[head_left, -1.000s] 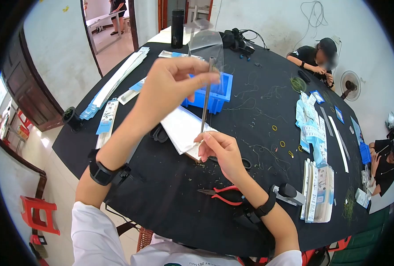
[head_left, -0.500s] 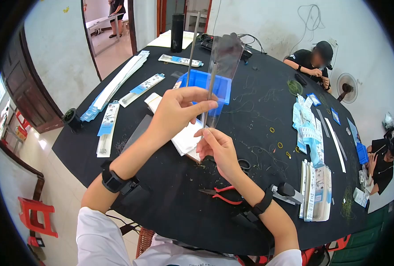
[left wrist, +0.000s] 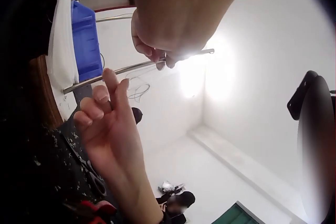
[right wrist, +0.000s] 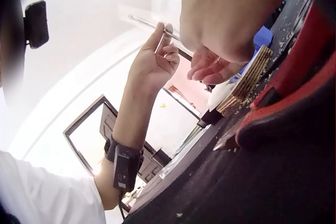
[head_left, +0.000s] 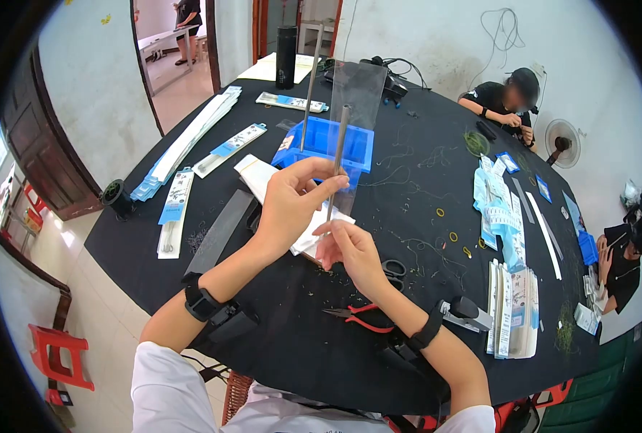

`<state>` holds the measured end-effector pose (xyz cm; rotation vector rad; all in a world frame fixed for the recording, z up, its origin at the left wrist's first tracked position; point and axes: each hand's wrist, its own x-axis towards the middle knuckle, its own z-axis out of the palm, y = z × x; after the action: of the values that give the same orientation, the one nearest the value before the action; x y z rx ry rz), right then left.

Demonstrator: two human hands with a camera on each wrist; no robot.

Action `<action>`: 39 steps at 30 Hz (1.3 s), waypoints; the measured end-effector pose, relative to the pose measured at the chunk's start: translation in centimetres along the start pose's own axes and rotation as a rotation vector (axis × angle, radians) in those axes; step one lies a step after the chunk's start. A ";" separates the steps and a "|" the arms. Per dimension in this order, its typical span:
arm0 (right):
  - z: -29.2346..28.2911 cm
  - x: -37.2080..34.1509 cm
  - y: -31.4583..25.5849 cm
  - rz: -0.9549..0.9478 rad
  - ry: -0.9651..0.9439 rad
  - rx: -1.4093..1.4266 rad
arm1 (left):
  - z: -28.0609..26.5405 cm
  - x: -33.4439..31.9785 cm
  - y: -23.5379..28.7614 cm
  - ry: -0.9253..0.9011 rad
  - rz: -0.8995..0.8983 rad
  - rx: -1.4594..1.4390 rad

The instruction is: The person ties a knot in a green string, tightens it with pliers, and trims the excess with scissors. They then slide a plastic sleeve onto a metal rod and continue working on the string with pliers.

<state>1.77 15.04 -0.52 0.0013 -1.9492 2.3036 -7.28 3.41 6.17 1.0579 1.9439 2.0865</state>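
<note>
We pinch a metal rod (head_left: 341, 137) upright, slightly tilted, in our left hand (head_left: 292, 209), thumb and fingertips closed on it partway up, below its top. Our right hand (head_left: 357, 260) is by the rod's lower part, fingers bent; we cannot tell whether they pinch it or only touch it. A clear sleeve (head_left: 357, 90) runs just behind the rod, past our left fingertips; whether we grip that too, we cannot tell. White paper (head_left: 254, 169) lies beneath and beyond our hands, and a blue bin (head_left: 321, 132) sits just past our left hand, with a 2nd rod (head_left: 311, 90) leaning upright at it. Scissors (head_left: 394, 278) lie beside our right hand, and red-handled pliers (head_left: 371, 329) lie nearer our body.

With 1 hand surely gripping, the rod could slip or swing if our left thumb eases, since the metal looks smooth. The thin sleeve may crease or snag if its edge catches on our fingertips. A reach too far forward could knock the 2nd rod, as it stands close beyond our left hand.
</note>
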 end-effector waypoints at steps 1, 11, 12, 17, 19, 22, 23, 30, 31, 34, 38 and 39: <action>-0.1 -0.2 0.1 0.024 -0.013 -0.023 | 0.0 -0.1 -0.1 -0.006 -0.004 0.006; -0.4 -1.7 -10.6 -0.029 0.105 -0.628 | 0.7 -1.7 -2.3 0.028 -0.103 -0.058; -0.4 -1.2 -11.7 -0.093 0.153 -0.646 | 0.7 -1.8 -2.5 0.029 -0.106 -0.063; 0.8 2.3 -15.4 -0.626 0.295 -0.760 | 0.9 -1.9 -3.0 0.027 -0.109 -0.092; 0.7 3.4 -16.4 -0.652 0.242 -0.836 | 0.9 -2.0 -3.3 0.019 -0.093 -0.081; 0.7 4.3 -17.0 -0.688 0.196 -0.908 | 0.9 -2.0 -3.5 0.023 -0.089 -0.066; 0.7 4.3 -17.2 -0.702 0.178 -0.927 | 0.9 -2.0 -3.5 0.019 -0.090 -0.070; 0.8 4.2 -18.7 -0.738 0.076 -1.091 | 1.0 -2.1 -3.5 0.020 -0.085 -0.064; 0.8 4.3 -18.7 -0.787 0.069 -1.101 | 1.0 -2.1 -3.4 0.017 -0.086 -0.065; 0.8 4.7 -18.3 -0.894 0.070 -1.117 | 0.9 -2.1 -3.3 0.001 -0.093 -0.056; 0.9 4.9 -18.4 -0.945 0.118 -1.098 | 0.4 -2.1 -2.8 0.049 -0.033 -0.045; 0.9 4.9 -18.6 -0.962 0.129 -1.091 | 0.3 -2.1 -2.5 0.101 -0.009 -0.037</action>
<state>-1.40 17.63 18.34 0.5212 -2.1466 0.5497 -6.51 3.01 2.98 0.9524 1.9418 2.2025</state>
